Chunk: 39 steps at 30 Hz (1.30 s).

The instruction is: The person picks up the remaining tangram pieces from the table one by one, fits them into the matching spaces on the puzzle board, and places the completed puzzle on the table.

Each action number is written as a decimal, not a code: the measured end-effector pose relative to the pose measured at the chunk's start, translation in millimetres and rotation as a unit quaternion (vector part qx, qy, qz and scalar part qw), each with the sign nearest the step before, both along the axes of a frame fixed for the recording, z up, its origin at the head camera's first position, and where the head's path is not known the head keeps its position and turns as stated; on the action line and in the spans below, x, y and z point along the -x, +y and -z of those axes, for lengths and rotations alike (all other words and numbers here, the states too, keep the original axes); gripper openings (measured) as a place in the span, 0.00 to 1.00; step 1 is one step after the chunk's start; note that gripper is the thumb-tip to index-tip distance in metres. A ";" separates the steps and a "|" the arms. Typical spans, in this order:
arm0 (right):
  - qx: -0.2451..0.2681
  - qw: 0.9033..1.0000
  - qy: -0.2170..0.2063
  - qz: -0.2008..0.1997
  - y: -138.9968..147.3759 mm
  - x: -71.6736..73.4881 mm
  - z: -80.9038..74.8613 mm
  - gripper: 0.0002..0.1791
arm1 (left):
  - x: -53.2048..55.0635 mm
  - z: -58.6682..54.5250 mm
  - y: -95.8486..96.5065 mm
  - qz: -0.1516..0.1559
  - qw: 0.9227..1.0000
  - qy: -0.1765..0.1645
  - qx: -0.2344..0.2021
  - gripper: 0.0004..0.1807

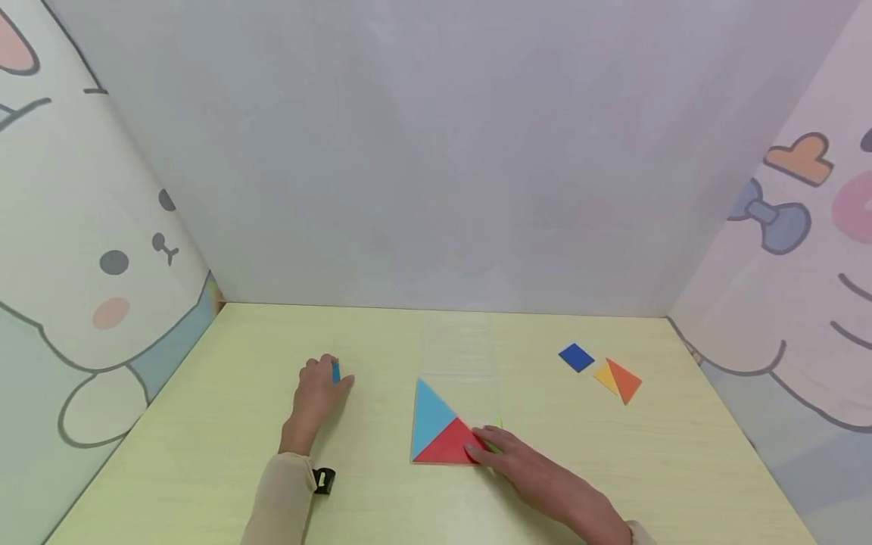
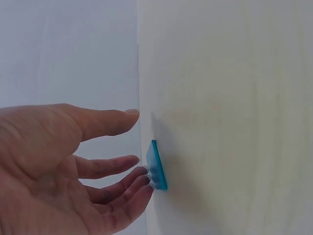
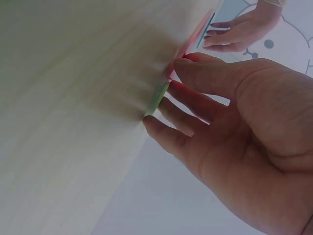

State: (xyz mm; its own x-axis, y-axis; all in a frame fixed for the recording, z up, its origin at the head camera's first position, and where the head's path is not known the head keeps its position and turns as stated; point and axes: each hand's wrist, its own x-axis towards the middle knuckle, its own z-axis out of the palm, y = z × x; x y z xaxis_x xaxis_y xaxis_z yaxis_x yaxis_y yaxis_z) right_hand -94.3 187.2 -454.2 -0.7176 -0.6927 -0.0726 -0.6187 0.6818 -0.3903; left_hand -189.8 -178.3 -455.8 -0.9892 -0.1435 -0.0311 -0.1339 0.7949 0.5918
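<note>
My left hand (image 1: pixel 317 390) is at the left of the table, its fingertips touching a small flat blue piece (image 1: pixel 336 372). In the left wrist view that blue piece (image 2: pixel 157 169) stands tilted against the fingertips, and the thumb is apart from it. Near the middle lie a large light blue triangle (image 1: pixel 431 421) and a red triangle (image 1: pixel 446 446), edge to edge. Over the red one's right corner rests my right hand (image 1: pixel 524 465), fingers extended. A green piece (image 1: pixel 493 446), mostly hidden, shows under its fingers; the right wrist view has the green piece (image 3: pixel 158 100) at the fingertips.
To the right lie a dark blue four-sided piece (image 1: pixel 576 357), a yellow triangle (image 1: pixel 605 377) and an orange triangle (image 1: pixel 624 381), the last two touching. A faint transparent sheet or tray (image 1: pixel 458 344) lies behind the light blue triangle. Walls with cartoon animals flank the table.
</note>
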 end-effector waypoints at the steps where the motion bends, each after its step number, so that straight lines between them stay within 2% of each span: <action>1: -0.001 1.000 -0.001 0.000 -0.1 0.1 0.1 0.29 | 0.4 0.4 -0.8 -0.001 1.000 -0.004 -0.001 0.29; 10: 0.004 1.000 -0.017 0.000 -0.2 0.6 1.9 0.30 | -1.3 2.9 -6.8 -0.008 1.000 -0.024 -0.005 0.28; 17: 0.003 1.000 -0.011 -0.001 0.5 -0.1 1.8 0.30 | -1.0 5.5 -9.8 -0.007 1.000 -0.014 -0.002 0.23; 23: 0.008 1.000 -0.001 -0.007 1.9 -0.3 1.7 0.30 | -2.7 4.3 -10.8 -0.005 1.000 -0.022 -0.011 0.21; 33: 0.017 1.000 -0.008 -0.007 2.4 -0.6 0.7 0.30 | -1.6 4.7 -11.3 -0.008 0.999 -0.035 -0.019 0.21; 39: 0.006 1.000 -0.007 -0.004 1.9 0.3 1.4 0.30 | -0.6 6.2 -11.5 -0.007 0.999 -0.030 -0.038 0.22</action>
State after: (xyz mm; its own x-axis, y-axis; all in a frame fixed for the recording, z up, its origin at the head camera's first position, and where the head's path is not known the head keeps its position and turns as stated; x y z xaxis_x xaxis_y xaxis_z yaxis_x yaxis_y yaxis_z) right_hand -94.6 189.1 -455.5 -0.7115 -0.6988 -0.0738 -0.6181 0.6723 -0.4073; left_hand -189.2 -189.8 -462.0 -0.9833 -0.1518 -0.1007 -0.1808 0.7454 0.6416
